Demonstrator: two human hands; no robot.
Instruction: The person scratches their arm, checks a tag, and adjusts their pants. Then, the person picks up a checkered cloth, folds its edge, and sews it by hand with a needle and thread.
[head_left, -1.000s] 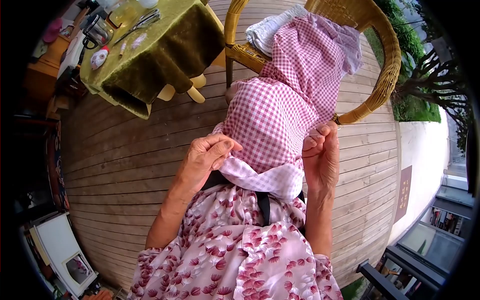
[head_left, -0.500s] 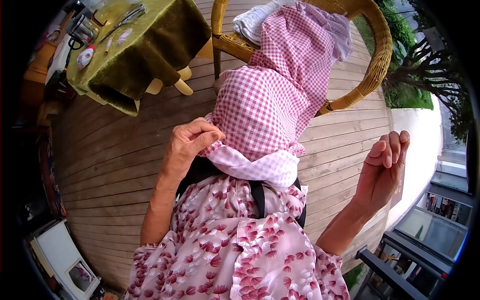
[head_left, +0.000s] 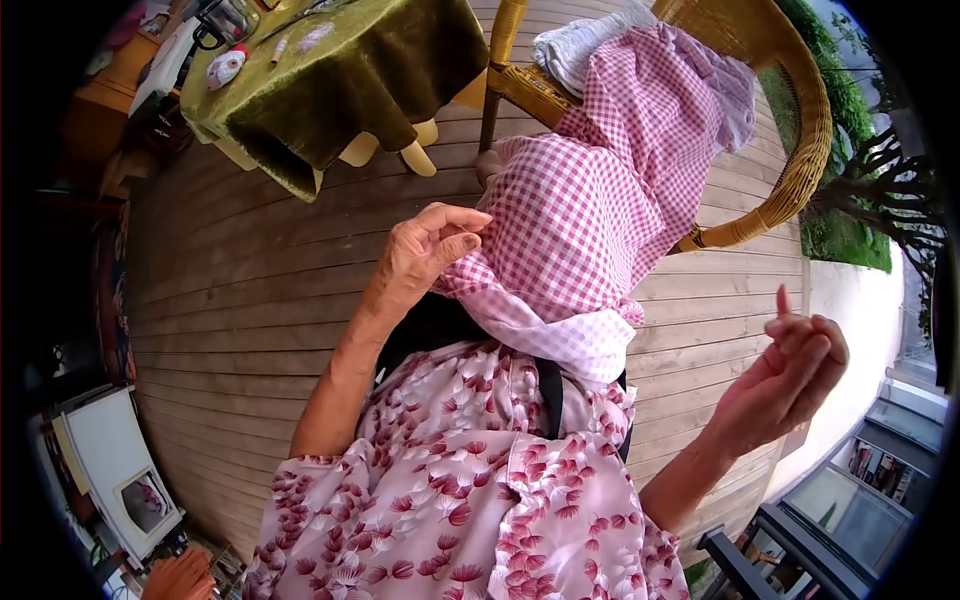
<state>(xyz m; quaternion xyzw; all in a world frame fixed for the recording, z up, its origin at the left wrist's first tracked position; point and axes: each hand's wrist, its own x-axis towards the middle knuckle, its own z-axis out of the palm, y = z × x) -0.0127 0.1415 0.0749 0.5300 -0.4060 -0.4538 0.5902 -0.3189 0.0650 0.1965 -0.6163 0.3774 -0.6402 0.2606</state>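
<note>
A pink-and-white gingham cloth [head_left: 570, 215] drapes over my lap and runs onto a wicker chair [head_left: 715, 238] in front. Its paler underside shows along the folded near edge. At the cloth's left edge is my left hand [head_left: 425, 250], fingers curled, index finger raised a little off the thumb. The hand touches the bunched fabric there and seems to grip it, though its lower fingers are partly hidden. Out to the right, away from the cloth, my right hand [head_left: 790, 370] is closed in a pinch with one finger pointing up. Anything between its fingertips is too small to see.
A green velvet-covered table [head_left: 350, 90] stands at the upper left, with a glass jug [head_left: 228, 22] and a small white-and-red item [head_left: 227, 68] on it. A folded pale towel [head_left: 585, 45] lies on the chair. Dark metal railing [head_left: 770, 550] is at the lower right.
The view has swung left, so everything sits further right. My left index finger has lifted from its pinch. My right hand has turned, one finger now extended upward.
</note>
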